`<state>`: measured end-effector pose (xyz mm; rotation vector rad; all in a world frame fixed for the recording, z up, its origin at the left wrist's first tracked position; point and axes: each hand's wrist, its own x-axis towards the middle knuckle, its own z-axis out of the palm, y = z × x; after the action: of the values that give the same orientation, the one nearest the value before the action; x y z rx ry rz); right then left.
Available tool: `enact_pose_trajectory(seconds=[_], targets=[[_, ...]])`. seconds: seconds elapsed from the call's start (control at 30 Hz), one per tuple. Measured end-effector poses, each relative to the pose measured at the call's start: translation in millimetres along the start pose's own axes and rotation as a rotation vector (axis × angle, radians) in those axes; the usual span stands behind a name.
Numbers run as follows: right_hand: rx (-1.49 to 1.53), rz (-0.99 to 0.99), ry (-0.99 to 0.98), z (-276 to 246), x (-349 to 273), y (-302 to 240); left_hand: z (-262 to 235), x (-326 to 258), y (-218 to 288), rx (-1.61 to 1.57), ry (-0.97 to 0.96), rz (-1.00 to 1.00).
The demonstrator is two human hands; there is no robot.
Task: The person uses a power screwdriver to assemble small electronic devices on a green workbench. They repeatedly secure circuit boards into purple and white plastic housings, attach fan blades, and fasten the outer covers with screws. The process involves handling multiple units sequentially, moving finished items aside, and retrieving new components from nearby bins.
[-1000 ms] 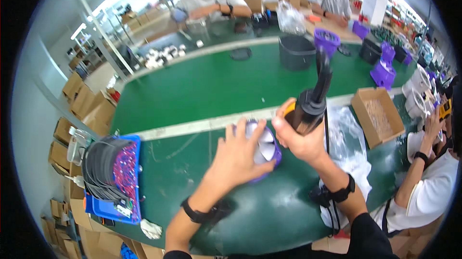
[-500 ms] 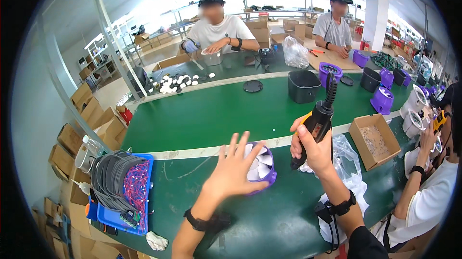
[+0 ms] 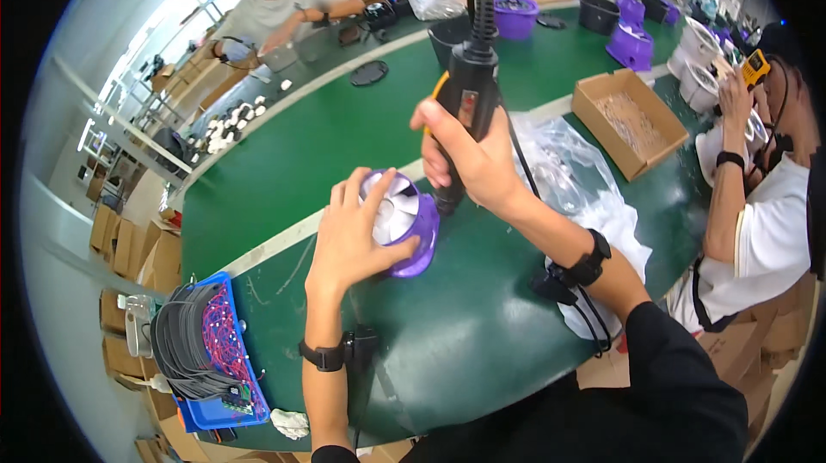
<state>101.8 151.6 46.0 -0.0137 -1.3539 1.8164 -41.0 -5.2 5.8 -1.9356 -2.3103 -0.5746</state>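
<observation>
On the green tabletop (image 3: 284,162) my left hand (image 3: 353,235) presses flat, fingers spread, over the purple fan housing (image 3: 413,235). My right hand (image 3: 473,157) is clenched around the black electric screwdriver (image 3: 469,97); I should keep it upright, its tip squarely beside the housing's rim.

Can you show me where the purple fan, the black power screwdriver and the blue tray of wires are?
round purple plastic fan (image 3: 419,239), head view, on its purple rim.
black power screwdriver (image 3: 471,93), head view, on its body.
blue plastic tray of wires (image 3: 211,411), head view, on its lower wall.
</observation>
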Motion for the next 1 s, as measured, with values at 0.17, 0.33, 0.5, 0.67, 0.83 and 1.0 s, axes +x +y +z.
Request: enact_pose_trajectory(seconds=[0.17, 0.33, 0.5, 0.67, 0.83, 1.0], targets=[[-0.054, -0.104, 0.039, -7, -2, 6, 10, 9, 11, 0.028, 0.042, 0.018], [-0.133, -0.153, 0.137, -11, 1, 7, 5, 7, 12, 0.012, -0.013, 0.033], [0.117, -0.547, 0.195, -21, 24, -13, 0, -2, 5, -0.003, -0.02, 0.052], [0.164, -0.164, 0.465, -55, 43, 22, 2, 4, 10, -0.028, -0.039, 0.033], [0.064, -0.051, 0.327, -35, 33, 22, -6, 7, 8, -0.077, -0.061, 0.086], [-0.042, -0.058, 0.254, -26, 27, 29, -1, 8, 5, -0.09, -0.057, 0.093]])
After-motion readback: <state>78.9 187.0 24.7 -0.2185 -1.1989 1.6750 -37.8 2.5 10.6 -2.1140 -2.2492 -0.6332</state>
